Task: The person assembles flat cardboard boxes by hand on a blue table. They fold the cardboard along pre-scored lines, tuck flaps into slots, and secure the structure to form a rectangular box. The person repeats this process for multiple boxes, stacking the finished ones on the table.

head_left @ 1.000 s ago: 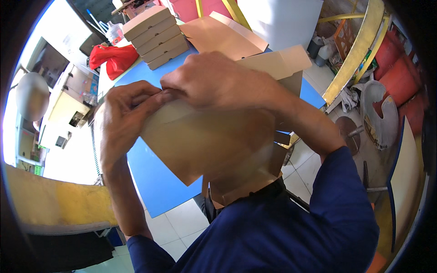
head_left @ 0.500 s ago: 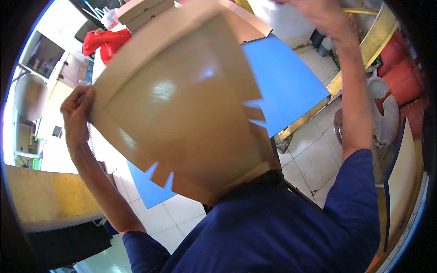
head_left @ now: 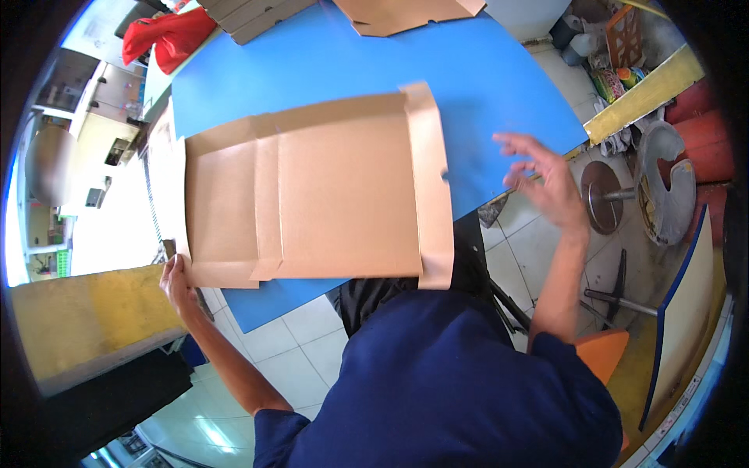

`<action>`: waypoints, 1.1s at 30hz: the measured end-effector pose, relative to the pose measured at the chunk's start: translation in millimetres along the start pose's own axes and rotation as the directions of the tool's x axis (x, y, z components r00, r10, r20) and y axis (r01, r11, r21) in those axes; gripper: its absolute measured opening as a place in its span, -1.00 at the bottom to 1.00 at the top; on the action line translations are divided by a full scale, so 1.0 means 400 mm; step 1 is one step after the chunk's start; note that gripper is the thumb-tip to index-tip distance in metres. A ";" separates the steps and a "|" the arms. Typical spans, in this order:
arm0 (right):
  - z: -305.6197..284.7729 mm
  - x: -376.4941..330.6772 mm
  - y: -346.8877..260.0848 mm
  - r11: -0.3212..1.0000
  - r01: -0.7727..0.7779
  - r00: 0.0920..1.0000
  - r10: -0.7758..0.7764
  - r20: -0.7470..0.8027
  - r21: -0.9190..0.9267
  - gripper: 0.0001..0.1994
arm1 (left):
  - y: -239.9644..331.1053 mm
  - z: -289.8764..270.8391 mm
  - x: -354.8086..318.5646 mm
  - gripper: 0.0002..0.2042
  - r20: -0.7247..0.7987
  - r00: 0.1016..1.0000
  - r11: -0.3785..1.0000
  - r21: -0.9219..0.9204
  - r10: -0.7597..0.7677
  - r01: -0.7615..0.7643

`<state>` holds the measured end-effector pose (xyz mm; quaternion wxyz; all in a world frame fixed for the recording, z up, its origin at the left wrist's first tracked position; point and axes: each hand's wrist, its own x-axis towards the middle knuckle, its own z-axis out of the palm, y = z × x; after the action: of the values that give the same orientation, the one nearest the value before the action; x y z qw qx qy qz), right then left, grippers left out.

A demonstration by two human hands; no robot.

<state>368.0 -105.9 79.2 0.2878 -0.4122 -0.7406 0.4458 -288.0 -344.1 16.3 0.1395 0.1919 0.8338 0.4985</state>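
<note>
Across the near side of the blue table (head_left: 499,86), an opened-out cardboard box (head_left: 347,195) lies in front of the person, between the two hands. Its long axis runs left to right, with its near right corner reaching past the table's edge over the person's lap. Two close creases run from near to far, leaving a narrower panel on the left and a wider one on the right; a flap with a small notch closes off the right end.

The left hand (head_left: 179,285) is the nearer one: it is at the near left corner, thumb and fingers gripping the edge there. The right hand (head_left: 542,183) is empty, fingers loosely spread and a little blurred, off to the right of the notched flap and apart from it. So the cardboard lies to the right of the left hand and to the left of the right hand. Whether its whole underside rests on the table, I cannot tell.

Well beyond, at the table's far side, are a stack of boxes (head_left: 261,19) on the left and another cardboard piece (head_left: 406,14) to its right. A red bag (head_left: 172,39) is at the far left.
</note>
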 end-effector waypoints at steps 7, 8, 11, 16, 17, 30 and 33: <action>0.161 -0.094 -0.046 0.999 -0.024 0.999 0.025 0.033 -0.044 -0.42 | 0.308 0.197 -0.322 -0.57 0.151 0.758 0.634 0.459 0.634 -0.622; 0.182 -0.086 -0.036 0.999 -0.021 0.998 0.019 -0.052 -0.049 -0.45 | 0.338 0.239 -0.360 -0.52 0.299 0.687 0.612 0.312 0.662 -0.726; 0.201 -0.058 0.009 0.960 0.059 0.969 -0.122 -0.217 -0.275 -0.53 | 0.440 0.436 -0.557 -0.46 0.652 0.480 0.654 -0.032 0.586 -0.755; 0.174 0.009 0.045 0.853 0.130 0.942 -0.266 -0.206 -0.506 -0.69 | 0.468 0.660 -0.627 -0.67 0.777 0.208 0.489 -0.143 0.594 -0.860; 0.167 0.022 0.048 0.844 0.147 0.933 -0.292 -0.212 -0.516 -0.77 | 0.472 0.675 -0.624 -0.71 0.801 0.181 0.475 -0.141 0.570 -0.869; 0.241 0.042 -0.020 0.977 0.162 0.874 -0.209 -0.440 -0.142 -0.51 | 0.523 0.743 -0.604 -0.71 0.852 0.248 0.764 -0.238 0.460 -0.600; 0.256 0.030 -0.024 0.982 0.184 0.838 -0.179 -0.516 -0.043 -0.46 | 0.536 0.781 -0.596 -0.77 0.865 0.181 0.739 -0.270 0.467 -0.617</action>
<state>277.4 -141.2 43.9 0.5187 -0.4436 -0.6698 0.2923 94.9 -118.5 70.8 0.3608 0.7177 0.5309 0.2700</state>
